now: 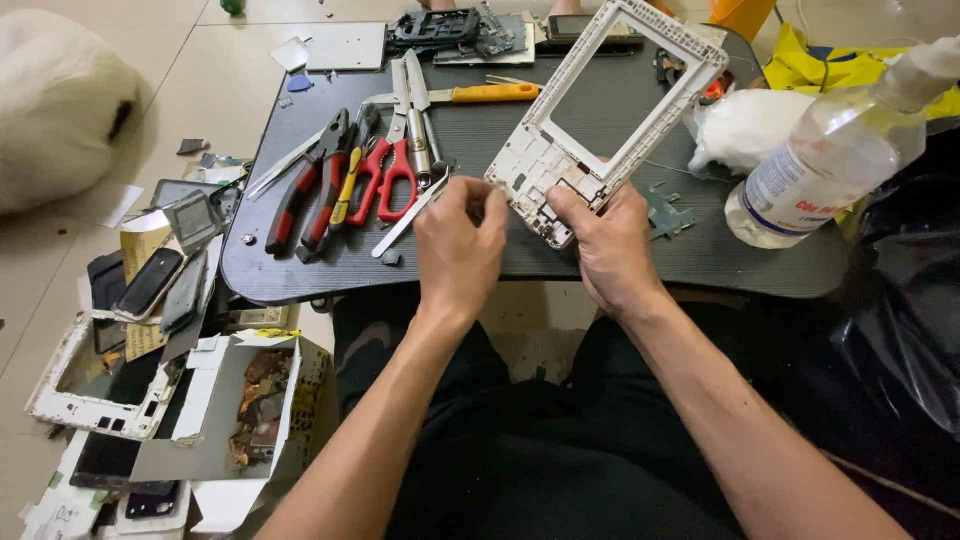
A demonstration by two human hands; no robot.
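Both hands meet at the near end of the white tablet frame (610,110), whose long axis runs far-right over the counter (480,150). It is gripped by the right hand (605,245); the left hand (460,240) is pinched at its near-left corner.

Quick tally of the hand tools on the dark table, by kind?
Pliers/cutters, red-black handles: 2
Scissors, red handles: 1
Yellow-handled small tool: 1
Orange-handled tool: 1
Tweezers, metal: 1
Total: 6

Not counted: white frame held by the left hand and right hand, and the clear bottle.
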